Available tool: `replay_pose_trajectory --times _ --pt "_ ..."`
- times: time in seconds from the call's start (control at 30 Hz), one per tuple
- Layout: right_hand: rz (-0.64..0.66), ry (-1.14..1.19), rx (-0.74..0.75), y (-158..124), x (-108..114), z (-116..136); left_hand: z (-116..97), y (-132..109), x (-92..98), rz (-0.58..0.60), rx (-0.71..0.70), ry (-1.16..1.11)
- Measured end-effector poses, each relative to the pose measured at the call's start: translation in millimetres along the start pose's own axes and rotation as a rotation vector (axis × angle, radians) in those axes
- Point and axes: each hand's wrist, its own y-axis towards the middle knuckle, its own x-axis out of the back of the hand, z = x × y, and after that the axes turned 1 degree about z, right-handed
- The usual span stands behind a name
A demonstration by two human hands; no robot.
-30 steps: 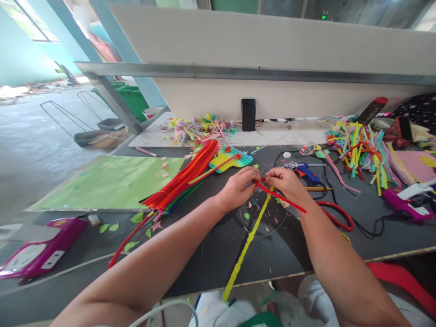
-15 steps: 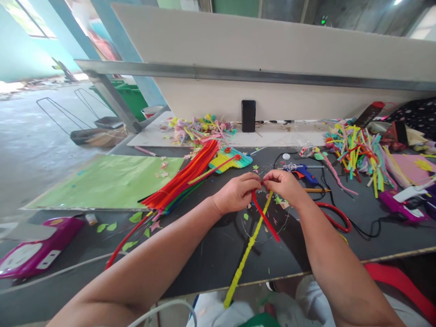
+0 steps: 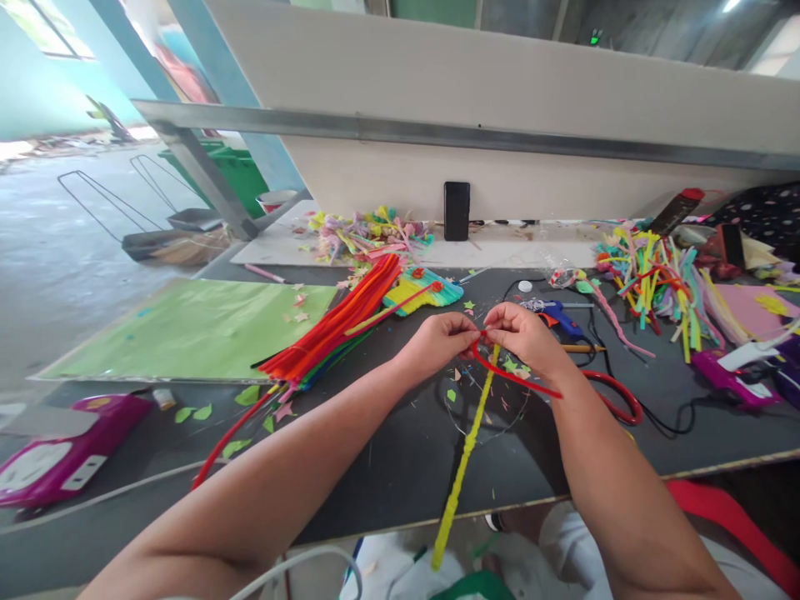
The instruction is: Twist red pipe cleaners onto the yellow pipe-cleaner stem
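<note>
My left hand (image 3: 445, 340) pinches a red pipe cleaner (image 3: 523, 382) near its upper end. The free length curves down and to the right, its tip by my right wrist. Fingertips of my right hand (image 3: 516, 335) close at the same spot, holding the top of a yellow, wrapped pipe-cleaner stem (image 3: 466, 467). That stem slants down past the table edge, and the red piece meets it between my hands. My fingers hide the exact join. Left of my hands lies a bundle of red and orange pipe cleaners (image 3: 341, 321), with a teal and yellow fuzzy piece (image 3: 425, 292) beside it.
A green sheet (image 3: 187, 325) and a purple device (image 3: 81, 446) are on the left. At the right lie a blue glue gun (image 3: 559, 317), a pile of pipe-cleaner scraps (image 3: 662, 283) and another purple device (image 3: 737, 379). A phone (image 3: 457, 211) leans against the back panel.
The red pipe cleaner's free end has swung from pointing down to pointing right, toward my right wrist. The yellow stem's lower end has shifted slightly right. Both hands stay together.
</note>
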Motion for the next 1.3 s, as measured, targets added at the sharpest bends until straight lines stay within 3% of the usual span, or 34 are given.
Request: replay_pose_trajectory --times 0.2,0.5,0.67,0.8,0.97,1.13,1.3 --pt "0.050 0.005 0.012 -0.8 -2.1 -2.4 6.5 -0.3 -0.7 0.048 0.008 0.053" --pt "0.069 0.122 -0.080 -2.6 3.1 3.6 11.2 0.4 -3.6 -0.052 -0.027 0.167" --pt "0.137 -0.009 -0.116 -4.7 8.8 6.8 16.5 4.1 1.7 -0.076 -0.065 0.108" --pt "0.145 -0.062 -0.125 -2.4 11.6 2.4 17.1 5.9 5.8 0.044 -0.017 -0.059" --pt "0.186 -0.045 -0.156 -3.0 12.9 3.3 10.5 4.9 10.3 0.184 0.157 -0.290" --pt "0.235 -0.029 -0.217 -5.0 11.3 5.9 9.1 3.1 11.6 0.289 0.245 -0.244" --pt "0.230 -0.085 -0.236 -4.8 9.8 6.4 7.9 2.1 8.3 0.260 0.267 -0.124"
